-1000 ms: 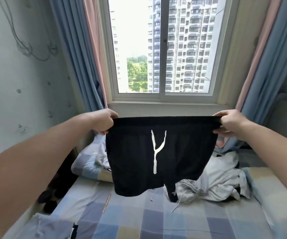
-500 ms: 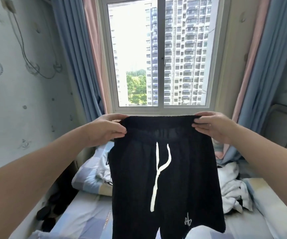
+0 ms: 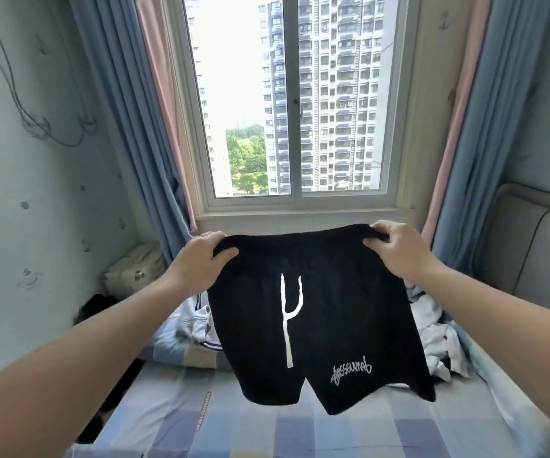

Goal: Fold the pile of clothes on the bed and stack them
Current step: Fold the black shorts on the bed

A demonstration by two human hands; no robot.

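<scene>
The left hand (image 3: 197,262) and right hand (image 3: 399,249), still gripping the waistband, have brought the black shorts (image 3: 316,325) lower over the bed (image 3: 200,424), ready for folding.

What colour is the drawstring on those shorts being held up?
White drawstring on black shorts, clear in the head view.

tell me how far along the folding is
Done: no folded stack shows in view. In hand: the left hand and right hand grip the shorts by the waistband, and they hang unfolded above the bed. Left: fold these, then the crumpled clothes lying behind them, and stack everything.
</scene>
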